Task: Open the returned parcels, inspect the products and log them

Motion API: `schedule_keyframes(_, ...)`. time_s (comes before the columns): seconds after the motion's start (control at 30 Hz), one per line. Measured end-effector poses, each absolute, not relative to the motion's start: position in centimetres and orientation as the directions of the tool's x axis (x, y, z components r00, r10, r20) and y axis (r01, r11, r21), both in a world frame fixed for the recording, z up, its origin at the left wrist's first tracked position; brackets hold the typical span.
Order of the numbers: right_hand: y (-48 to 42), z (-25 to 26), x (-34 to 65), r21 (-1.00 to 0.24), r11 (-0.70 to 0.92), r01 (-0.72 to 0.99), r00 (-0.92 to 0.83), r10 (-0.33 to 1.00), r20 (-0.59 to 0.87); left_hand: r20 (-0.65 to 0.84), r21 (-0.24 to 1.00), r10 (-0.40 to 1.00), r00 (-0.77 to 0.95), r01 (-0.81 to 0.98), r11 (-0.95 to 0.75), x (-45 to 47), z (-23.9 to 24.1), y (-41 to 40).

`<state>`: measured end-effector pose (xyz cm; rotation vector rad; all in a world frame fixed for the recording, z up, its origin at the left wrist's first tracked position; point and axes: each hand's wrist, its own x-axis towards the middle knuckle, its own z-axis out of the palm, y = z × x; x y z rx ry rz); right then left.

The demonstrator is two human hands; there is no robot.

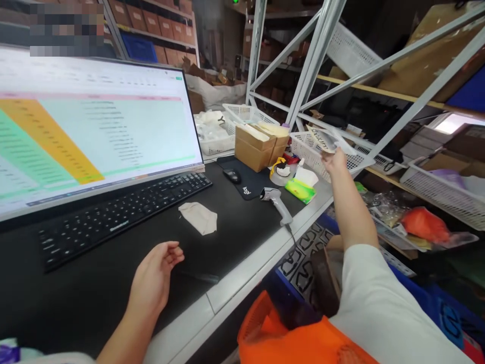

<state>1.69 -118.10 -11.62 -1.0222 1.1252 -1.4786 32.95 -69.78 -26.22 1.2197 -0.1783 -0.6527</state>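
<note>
My right hand [335,161] reaches far out to the right and is closed on a small flat packet [325,140], held over a white plastic basket [308,151]. My left hand [155,275] rests over the black desk mat [94,298] near the desk's front edge, fingers loosely curled and apart, holding nothing. A crumpled beige cloth [199,217] lies on the mat just beyond it, below the black keyboard [121,212].
A large monitor [91,131] shows a spreadsheet. A mouse [232,175] on its pad, a barcode scanner [276,202], a green tissue pack [301,189], a tape roll [280,169] and a cardboard box [257,144] sit to the right. Metal shelving [318,65] with white baskets stands behind. An orange crate [288,338] is below.
</note>
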Motion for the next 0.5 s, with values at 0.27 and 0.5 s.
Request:
schedule_keyframes(0.27,-103.0,-18.5,8.1,-0.99,0.027,-0.141,0.429,-0.899,-0.085,-0.13,0.954,-0.573,0.81,0.259,0.15,33.9,-26.6,-70.6)
schedule_keyframes(0.5,-90.2,-25.7,9.8,-0.8,-0.557,-0.225,0.898,-0.437,0.052,0.088,0.99,-0.773,0.629,0.031,0.138,28.0,-21.2,-64.9)
